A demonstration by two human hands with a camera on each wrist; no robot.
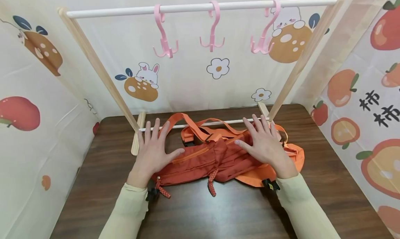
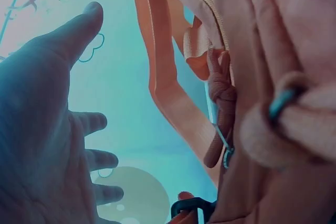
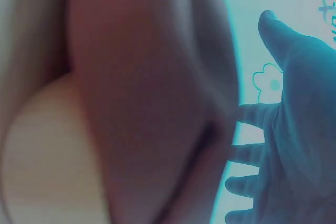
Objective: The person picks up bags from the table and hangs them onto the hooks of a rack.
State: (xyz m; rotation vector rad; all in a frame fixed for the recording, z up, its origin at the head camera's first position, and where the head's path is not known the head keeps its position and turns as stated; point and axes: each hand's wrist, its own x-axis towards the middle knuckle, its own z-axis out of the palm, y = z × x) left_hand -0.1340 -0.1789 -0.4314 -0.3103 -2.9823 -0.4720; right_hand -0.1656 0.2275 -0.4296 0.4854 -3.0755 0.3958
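Note:
A rust-red and orange bag [image 1: 200, 159] with zippers, orange straps [image 1: 190, 126] and black buckles [image 1: 270, 184] lies flat on the dark wooden table. Over its left end my left hand [image 1: 153, 152] is held with fingers spread and straight. My right hand [image 1: 265, 142] is spread the same way over the bag's right part. Neither hand grips anything. In the left wrist view, the palm [image 2: 37, 124] faces the bag's side, where a knotted zipper pull [image 2: 223, 95] hangs. Blurred bag fabric [image 3: 152, 98] fills much of the right wrist view, beside the straight fingers.
Behind the bag stands a wooden rack with a white top bar [image 1: 187, 8]. Three pink hooks hang from it: left [image 1: 164, 34], middle [image 1: 213, 31] and right [image 1: 265, 31]. A lower white rod [image 1: 231, 121] runs behind the bag. Printed cloth walls [image 1: 187, 83] enclose the table [image 1: 200, 214].

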